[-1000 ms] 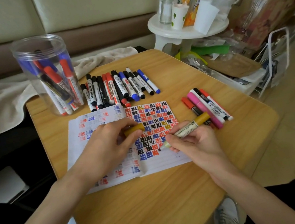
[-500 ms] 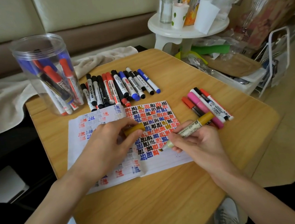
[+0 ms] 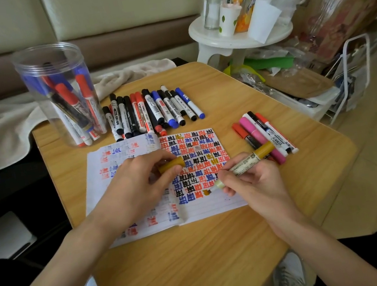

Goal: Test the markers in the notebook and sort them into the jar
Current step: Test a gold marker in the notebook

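Two grips: right hand [image 3: 252, 183] round gold marker [image 3: 245, 164], left hand [image 3: 137, 189] round cap [image 3: 171, 165]; jar [image 3: 49, 59] beyond notebook [image 3: 208, 206].

Clear glossy plastic jar [image 3: 54, 73], wood-grain table [image 3: 203, 261]

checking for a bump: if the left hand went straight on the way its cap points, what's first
The cap would probably meet the gold rear end of the marker, held by the right hand, across the notebook; heights unclear.
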Tool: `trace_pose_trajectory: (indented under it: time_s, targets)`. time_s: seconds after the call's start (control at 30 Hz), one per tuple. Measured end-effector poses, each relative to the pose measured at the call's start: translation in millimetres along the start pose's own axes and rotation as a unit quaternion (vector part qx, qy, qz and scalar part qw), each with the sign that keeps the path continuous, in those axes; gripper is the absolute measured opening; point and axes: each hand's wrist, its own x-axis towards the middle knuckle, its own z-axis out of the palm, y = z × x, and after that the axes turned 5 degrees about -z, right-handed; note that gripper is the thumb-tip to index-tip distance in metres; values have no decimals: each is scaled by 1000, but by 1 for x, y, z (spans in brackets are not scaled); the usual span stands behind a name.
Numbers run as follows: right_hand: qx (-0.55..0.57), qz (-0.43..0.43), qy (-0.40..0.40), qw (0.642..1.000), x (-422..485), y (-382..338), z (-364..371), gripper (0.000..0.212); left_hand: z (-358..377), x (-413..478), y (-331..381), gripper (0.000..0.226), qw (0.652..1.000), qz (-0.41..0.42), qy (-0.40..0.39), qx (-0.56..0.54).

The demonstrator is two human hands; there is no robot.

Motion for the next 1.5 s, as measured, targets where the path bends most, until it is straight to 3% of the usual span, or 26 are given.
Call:
trace_pose_trajectory:
  time_s: [0.7,1.03,1.5]
  targets:
    - [-35,-26,19,999,1,3,4,8,0,0,-2,42,1000,-3,-4,6]
    - [-2,-7,26,1000,0,0,3,5,0,0,-2,39,1000,-2,-5,6]
    - [-35,-16,5,999,-1,-4,6,16,0,1,-2,39,1000,-5,-5,5]
